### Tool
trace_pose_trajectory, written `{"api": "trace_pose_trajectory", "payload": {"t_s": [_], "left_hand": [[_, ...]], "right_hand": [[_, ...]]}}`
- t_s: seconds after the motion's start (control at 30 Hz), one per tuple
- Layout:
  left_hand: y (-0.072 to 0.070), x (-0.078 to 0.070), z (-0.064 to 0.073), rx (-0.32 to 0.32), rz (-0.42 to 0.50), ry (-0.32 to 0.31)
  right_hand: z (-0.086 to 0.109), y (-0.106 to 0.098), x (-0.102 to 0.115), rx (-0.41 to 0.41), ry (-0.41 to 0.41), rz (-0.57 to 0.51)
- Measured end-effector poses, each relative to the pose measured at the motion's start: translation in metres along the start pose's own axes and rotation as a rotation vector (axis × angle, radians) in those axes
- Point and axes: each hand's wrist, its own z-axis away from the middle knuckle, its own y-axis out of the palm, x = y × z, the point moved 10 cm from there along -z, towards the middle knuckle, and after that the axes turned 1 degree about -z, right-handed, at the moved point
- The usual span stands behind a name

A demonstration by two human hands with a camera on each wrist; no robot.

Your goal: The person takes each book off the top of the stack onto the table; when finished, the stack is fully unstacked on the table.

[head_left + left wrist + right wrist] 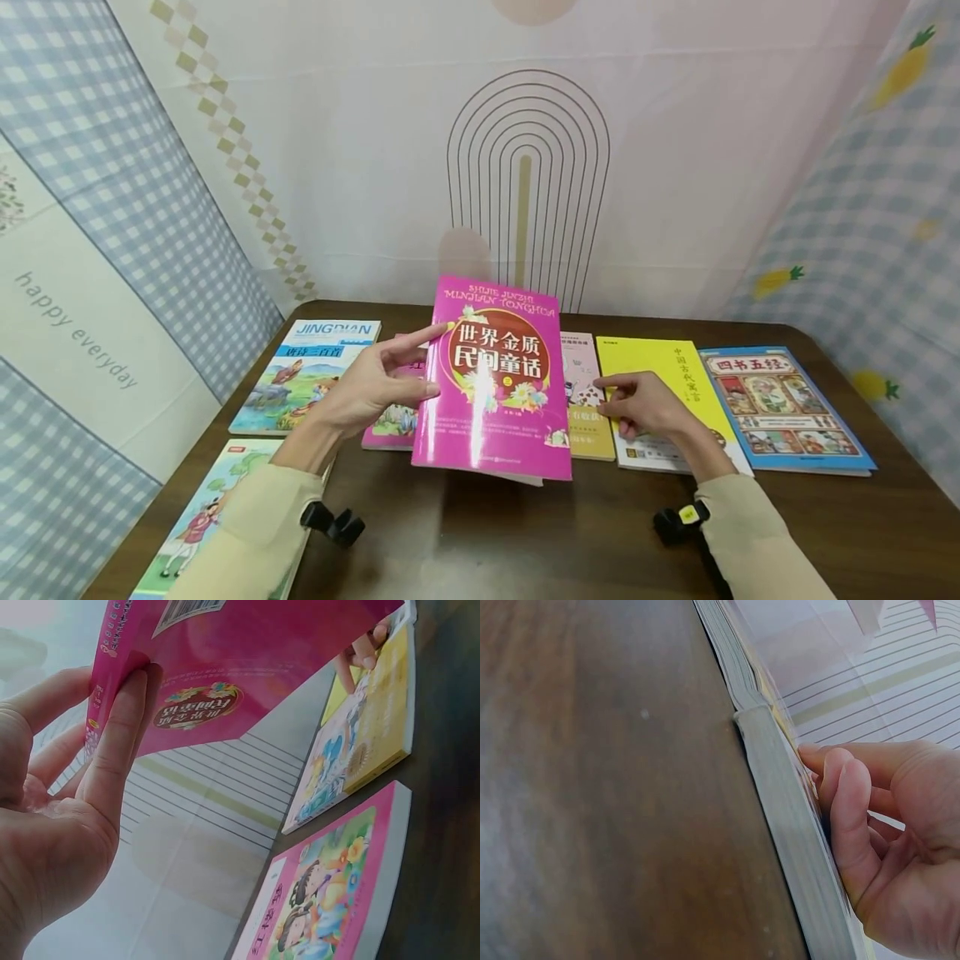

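Note:
My left hand [375, 383] holds a magenta book [491, 450] up above the table, pinching its spine between thumb and fingers. In the left wrist view, the back cover of the magenta book [247, 667] faces the camera and shows part of a barcode. Loosely bent, the fingers of my right hand [645, 404] are at the right edge of a pink-and-yellow book [588, 437] lying on the table. Beside it, a yellow book [667, 358] is partly under that hand. A pink picture book [322, 892] lies partly behind the magenta one in the head view.
On the dark wooden table [600, 533], a blue book [787, 408] lies at the right end of the row. A book with a blue title band [307, 375] is at the left end, and a green-covered book [195, 517] lies nearer. Patterned cloth [360, 167] hangs behind.

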Motion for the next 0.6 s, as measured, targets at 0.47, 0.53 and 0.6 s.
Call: {"api": "trace_pose_trajectory", "payload": {"t_s": [0.47, 0.53, 0.6], "left_hand": [[0.025, 0.009, 0.072, 0.095, 0.071, 0.041], [0.031, 0.017, 0.083, 0.116, 0.097, 0.016], [0.037, 0.026, 0.093, 0.140, 0.131, -0.015]], "right_hand": [[0.001, 0.000, 0.003, 0.018, -0.017, -0.005], [0.001, 0.001, 0.003, 0.018, -0.017, -0.005], [0.001, 0.001, 0.003, 0.018, -0.016, -0.003]]}}
